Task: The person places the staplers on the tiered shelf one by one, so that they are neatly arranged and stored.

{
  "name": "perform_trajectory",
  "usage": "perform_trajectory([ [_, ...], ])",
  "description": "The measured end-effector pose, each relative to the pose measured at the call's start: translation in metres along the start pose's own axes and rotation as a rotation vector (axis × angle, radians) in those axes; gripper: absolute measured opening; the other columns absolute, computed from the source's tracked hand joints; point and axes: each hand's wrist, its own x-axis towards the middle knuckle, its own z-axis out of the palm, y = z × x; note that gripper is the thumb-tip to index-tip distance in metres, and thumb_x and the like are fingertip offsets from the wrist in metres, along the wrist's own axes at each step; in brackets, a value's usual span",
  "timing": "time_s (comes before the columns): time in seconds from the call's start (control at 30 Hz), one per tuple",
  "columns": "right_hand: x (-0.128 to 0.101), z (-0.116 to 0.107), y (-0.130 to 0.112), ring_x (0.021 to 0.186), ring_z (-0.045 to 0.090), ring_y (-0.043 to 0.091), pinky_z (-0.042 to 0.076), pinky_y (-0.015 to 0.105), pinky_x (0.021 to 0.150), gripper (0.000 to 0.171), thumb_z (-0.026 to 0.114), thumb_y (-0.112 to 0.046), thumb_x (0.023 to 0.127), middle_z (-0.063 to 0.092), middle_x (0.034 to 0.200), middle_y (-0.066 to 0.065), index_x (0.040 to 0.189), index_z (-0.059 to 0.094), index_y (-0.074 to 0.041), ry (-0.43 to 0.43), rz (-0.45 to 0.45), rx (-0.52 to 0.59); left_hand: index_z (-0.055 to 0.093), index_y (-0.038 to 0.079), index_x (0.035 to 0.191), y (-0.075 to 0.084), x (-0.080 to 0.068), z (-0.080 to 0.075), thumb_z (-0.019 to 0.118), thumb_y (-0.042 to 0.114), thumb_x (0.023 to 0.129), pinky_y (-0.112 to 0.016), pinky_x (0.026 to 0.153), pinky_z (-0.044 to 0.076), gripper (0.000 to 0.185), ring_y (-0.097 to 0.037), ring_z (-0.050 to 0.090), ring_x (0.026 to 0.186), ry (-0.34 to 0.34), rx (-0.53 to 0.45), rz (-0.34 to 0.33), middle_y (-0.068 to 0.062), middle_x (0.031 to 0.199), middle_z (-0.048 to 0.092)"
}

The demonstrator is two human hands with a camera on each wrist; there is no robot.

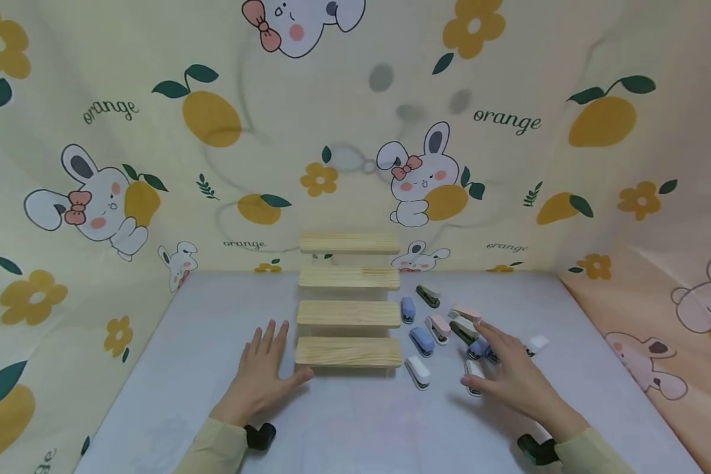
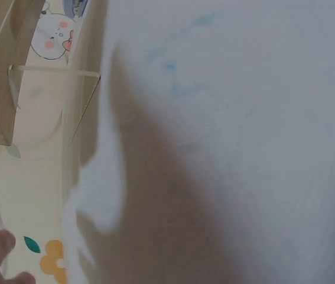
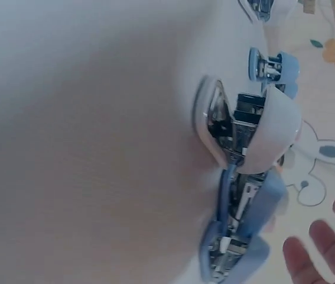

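Beside a stepped wooden display stand (image 1: 348,353), my left hand (image 1: 263,374) is spread with its thumb near the lowest step; it holds nothing. My right hand (image 1: 517,376) hovers over a cluster of small staplers, fingers extended and apart. Just by its thumb is a white stapler (image 1: 474,377), seen larger as the white stapler (image 3: 276,133) in the right wrist view, with blue staplers (image 3: 262,201) behind it. Fingers partly cover a dark blue stapler (image 1: 478,347). Closer to the stand lie a blue stapler (image 1: 422,341) and another white stapler (image 1: 417,372).
A green stapler (image 1: 429,295), a pink stapler (image 1: 438,328) and a small blue stapler (image 1: 408,309) lie right of the stand. A white stapler (image 1: 537,343) sits beyond my right hand. A patterned cloth (image 1: 343,99) hangs behind the white table (image 1: 213,316).
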Motion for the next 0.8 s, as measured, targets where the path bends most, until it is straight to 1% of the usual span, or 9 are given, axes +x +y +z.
perform_trajectory([
  [0.1, -0.004, 0.002, 0.004, 0.120, 0.033, 0.032, 0.037, 0.056, 0.088, 0.094, 0.073, -0.055, 0.062, 0.031, 0.138, 0.009, 0.139, 0.028, -0.025, -0.009, 0.015, 0.121, 0.009, 0.024, 0.144, -0.001, 0.000, 0.003, 0.059, 0.070, 0.065, -0.060, 0.101, 0.015, 0.105, -0.038, 0.005, 0.132, -0.029, -0.129, 0.002, -0.010, 0.148, 0.009],
  [0.23, -0.007, 0.004, 0.008, 0.106, 0.042, 0.022, 0.047, 0.040, 0.076, 0.084, 0.075, -0.047, 0.065, 0.039, 0.129, 0.004, 0.136, 0.033, -0.029, -0.023, 0.040, 0.242, 0.010, 0.027, 0.144, -0.003, 0.002, 0.006, 0.070, 0.062, 0.060, -0.058, 0.102, 0.019, 0.109, -0.033, 0.010, 0.132, -0.057, -0.327, -0.014, -0.003, 0.148, 0.012],
  [0.37, -0.009, 0.007, 0.012, 0.098, 0.043, 0.019, 0.047, 0.034, 0.073, 0.075, 0.075, -0.039, 0.068, 0.042, 0.122, 0.002, 0.132, 0.039, -0.024, -0.046, 0.068, 0.359, 0.012, 0.034, 0.143, -0.004, 0.004, 0.009, 0.077, 0.053, 0.057, -0.044, 0.104, 0.024, 0.109, -0.022, 0.020, 0.131, -0.073, -0.495, -0.071, 0.004, 0.146, 0.016],
  [0.5, -0.013, 0.012, 0.016, 0.098, 0.044, 0.021, 0.048, 0.030, 0.071, 0.072, 0.074, -0.035, 0.070, 0.043, 0.122, 0.003, 0.131, 0.040, -0.019, -0.088, 0.104, 0.475, 0.015, 0.037, 0.141, -0.004, 0.006, 0.011, 0.078, 0.042, 0.063, -0.033, 0.102, 0.029, 0.101, -0.017, 0.027, 0.129, -0.134, -0.688, -0.086, 0.008, 0.145, 0.018],
  [0.57, -0.016, 0.014, 0.020, 0.098, 0.045, 0.022, 0.048, 0.029, 0.071, 0.071, 0.074, -0.035, 0.071, 0.042, 0.124, 0.004, 0.132, 0.040, -0.018, -0.112, 0.131, 0.515, 0.018, 0.033, 0.141, 0.000, 0.005, 0.009, 0.077, 0.034, 0.068, -0.032, 0.103, 0.029, 0.094, -0.017, 0.028, 0.128, -0.176, -0.781, -0.068, 0.007, 0.144, 0.019],
  [0.6, -0.017, 0.016, 0.021, 0.098, 0.045, 0.023, 0.048, 0.028, 0.071, 0.071, 0.073, -0.035, 0.072, 0.042, 0.124, 0.004, 0.132, 0.040, -0.018, -0.126, 0.147, 0.531, 0.018, 0.029, 0.142, 0.002, 0.005, 0.006, 0.076, 0.030, 0.071, -0.032, 0.104, 0.028, 0.092, -0.018, 0.028, 0.128, -0.200, -0.821, -0.053, 0.005, 0.144, 0.020],
  [0.7, -0.020, 0.020, 0.027, 0.100, 0.046, 0.024, 0.048, 0.030, 0.073, 0.069, 0.072, -0.036, 0.073, 0.041, 0.127, 0.006, 0.132, 0.039, -0.021, -0.164, 0.199, 0.563, 0.021, 0.021, 0.142, 0.007, 0.005, 0.002, 0.071, 0.027, 0.076, -0.033, 0.104, 0.028, 0.083, -0.018, 0.030, 0.127, -0.232, -0.876, -0.033, 0.001, 0.143, 0.025],
  [0.77, -0.021, 0.023, 0.029, 0.101, 0.046, 0.024, 0.047, 0.032, 0.076, 0.068, 0.071, -0.037, 0.074, 0.041, 0.127, 0.006, 0.132, 0.039, -0.023, -0.184, 0.229, 0.568, 0.023, 0.020, 0.142, 0.007, 0.007, 0.003, 0.069, 0.027, 0.078, -0.033, 0.103, 0.029, 0.079, -0.018, 0.032, 0.126, -0.243, -0.913, -0.038, -0.002, 0.142, 0.028],
  [0.8, -0.021, 0.024, 0.030, 0.102, 0.046, 0.024, 0.046, 0.032, 0.076, 0.068, 0.071, -0.037, 0.074, 0.041, 0.128, 0.006, 0.132, 0.039, -0.023, -0.193, 0.248, 0.574, 0.024, 0.022, 0.141, 0.004, 0.009, 0.008, 0.069, 0.028, 0.078, -0.031, 0.102, 0.031, 0.077, -0.017, 0.033, 0.126, -0.243, -0.933, -0.036, -0.002, 0.142, 0.028],
])
